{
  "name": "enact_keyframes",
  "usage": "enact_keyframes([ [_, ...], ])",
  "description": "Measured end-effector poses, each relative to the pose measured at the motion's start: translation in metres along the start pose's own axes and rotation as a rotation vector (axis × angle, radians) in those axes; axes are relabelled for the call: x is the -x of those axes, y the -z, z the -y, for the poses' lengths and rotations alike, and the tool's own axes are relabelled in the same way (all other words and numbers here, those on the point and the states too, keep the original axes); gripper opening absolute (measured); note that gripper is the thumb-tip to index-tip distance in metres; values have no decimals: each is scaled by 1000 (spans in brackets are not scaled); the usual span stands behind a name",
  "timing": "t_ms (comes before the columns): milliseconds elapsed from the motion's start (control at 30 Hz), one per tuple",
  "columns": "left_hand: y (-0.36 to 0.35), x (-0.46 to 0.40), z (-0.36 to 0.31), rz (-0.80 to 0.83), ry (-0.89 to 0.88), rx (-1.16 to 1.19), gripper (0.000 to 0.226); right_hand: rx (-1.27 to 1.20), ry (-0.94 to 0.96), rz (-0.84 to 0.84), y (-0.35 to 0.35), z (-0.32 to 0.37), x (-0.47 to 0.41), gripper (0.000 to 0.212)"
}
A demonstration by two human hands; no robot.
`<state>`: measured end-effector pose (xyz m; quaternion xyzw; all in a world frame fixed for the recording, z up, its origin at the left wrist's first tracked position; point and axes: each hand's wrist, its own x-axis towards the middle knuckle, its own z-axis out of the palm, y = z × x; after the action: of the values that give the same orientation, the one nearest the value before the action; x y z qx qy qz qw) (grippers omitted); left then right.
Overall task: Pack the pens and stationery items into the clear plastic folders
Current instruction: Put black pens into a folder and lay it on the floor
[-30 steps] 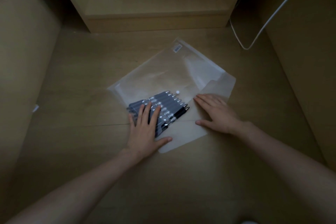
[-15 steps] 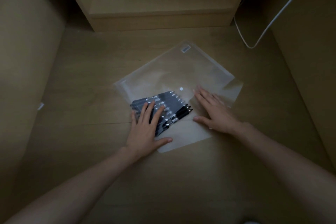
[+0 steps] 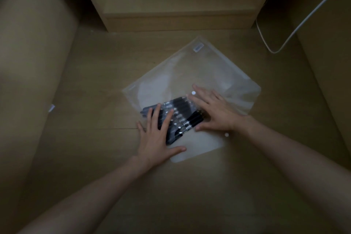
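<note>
The left hand point(image 3: 157, 138) lies flat with straight, spread fingers pressing on a row of black pens point(image 3: 178, 116), gripping nothing. The right hand point(image 3: 214, 112) is flat too, fingers straight, pressing the clear plastic folder point(image 3: 209, 70) beside the pens' tips, near its white snap button point(image 3: 193, 93). The pens lie at the folder's near left edge. The folder lies diagonally mid-surface on the wooden desktop point(image 3: 95, 81). A white cable point(image 3: 296, 30) loops near the far right corner.

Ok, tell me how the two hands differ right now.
The left hand lies flat on the pens; the right hand lies flat on the folder beside them. The left fingers point up the pen bundle; the right fingers reach toward the white snap. Both are open, pressing down.
</note>
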<state>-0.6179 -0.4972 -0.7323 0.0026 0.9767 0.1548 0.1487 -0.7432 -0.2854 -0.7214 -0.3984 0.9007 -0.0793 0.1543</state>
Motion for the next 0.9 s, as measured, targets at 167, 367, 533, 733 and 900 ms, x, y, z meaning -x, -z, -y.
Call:
enact_keyframes([
  [167,-8,-2,7,-71,-63,78,108,15,61,17,-2,8,-14,115],
  [367,-11,-2,11,-79,-73,50,113,-39,109,92,0,12,-27,115],
  [533,-11,-2,11,-78,-64,27,110,-14,152,80,-8,13,-33,107],
  [733,-13,1,10,-113,-28,81,109,-21,169,33,-10,13,-29,98],
  [900,-16,5,8,-132,50,76,113,-33,127,4,-13,11,-21,97],
])
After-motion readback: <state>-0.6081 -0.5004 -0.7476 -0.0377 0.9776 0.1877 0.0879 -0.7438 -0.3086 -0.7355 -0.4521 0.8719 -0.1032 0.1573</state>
